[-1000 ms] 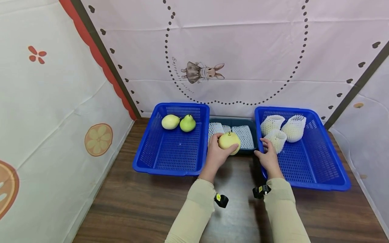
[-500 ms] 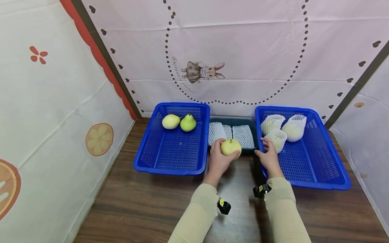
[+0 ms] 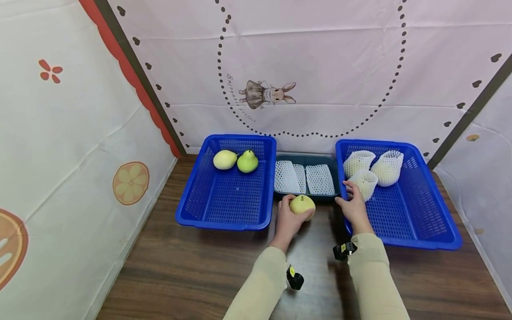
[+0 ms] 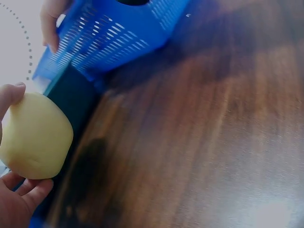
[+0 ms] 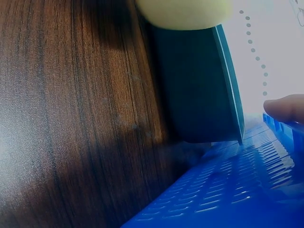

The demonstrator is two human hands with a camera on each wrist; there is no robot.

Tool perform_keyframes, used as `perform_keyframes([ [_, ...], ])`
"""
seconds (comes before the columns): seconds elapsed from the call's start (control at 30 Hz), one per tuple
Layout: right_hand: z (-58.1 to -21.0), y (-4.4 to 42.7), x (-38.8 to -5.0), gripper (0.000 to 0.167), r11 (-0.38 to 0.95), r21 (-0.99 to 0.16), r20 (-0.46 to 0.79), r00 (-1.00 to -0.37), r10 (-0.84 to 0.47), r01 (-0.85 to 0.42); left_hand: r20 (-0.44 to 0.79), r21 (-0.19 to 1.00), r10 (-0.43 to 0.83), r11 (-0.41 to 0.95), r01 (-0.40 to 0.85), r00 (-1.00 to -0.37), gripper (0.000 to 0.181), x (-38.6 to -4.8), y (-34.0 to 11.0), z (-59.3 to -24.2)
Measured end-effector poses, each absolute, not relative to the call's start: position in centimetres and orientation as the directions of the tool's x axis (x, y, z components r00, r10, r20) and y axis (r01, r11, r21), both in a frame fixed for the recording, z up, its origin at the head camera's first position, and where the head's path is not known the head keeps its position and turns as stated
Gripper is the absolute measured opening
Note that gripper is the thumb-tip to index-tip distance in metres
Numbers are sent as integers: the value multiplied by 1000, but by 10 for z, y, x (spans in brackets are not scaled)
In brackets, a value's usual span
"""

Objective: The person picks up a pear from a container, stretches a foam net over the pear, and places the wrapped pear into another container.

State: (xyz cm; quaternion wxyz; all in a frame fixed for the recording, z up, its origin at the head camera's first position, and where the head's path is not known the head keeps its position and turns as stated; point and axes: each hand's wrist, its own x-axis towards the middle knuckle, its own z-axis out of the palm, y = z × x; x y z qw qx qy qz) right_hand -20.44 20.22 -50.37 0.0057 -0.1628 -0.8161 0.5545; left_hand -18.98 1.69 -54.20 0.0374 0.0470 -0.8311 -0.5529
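My left hand (image 3: 289, 221) grips a round, pale yellow pear (image 3: 302, 205), stem up, just in front of the dark green tray (image 3: 318, 198). In the left wrist view, fingers and thumb lie on opposite sides of the pear (image 4: 38, 137). My right hand (image 3: 355, 210) holds the left rim of the right blue basket (image 3: 404, 242), thumb on the outer side; its other fingers are partly hidden. Inside that basket sit three pears in white foam nets (image 3: 387, 170). White foam net sleeves (image 3: 320, 180) lie flat in the tray.
A left blue basket (image 3: 224, 225) holds a pale yellow pear (image 3: 225, 160) and a green pear (image 3: 247, 162). Both baskets flank the tray on a dark wooden table (image 3: 168, 266). Printed cloth walls (image 3: 336, 66) stand behind and at the sides.
My left hand has drawn the yellow pear back from over the tray, toward me, to the tray's front edge. My right hand stays at the basket rim.
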Motion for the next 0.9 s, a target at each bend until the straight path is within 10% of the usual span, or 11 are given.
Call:
perform_keyframes([
  [0.9, -501, 202, -202, 58, 329, -902, -193, -943, 271, 279, -80, 905, 45, 422, -54, -996, 75, -187, 19, -557],
])
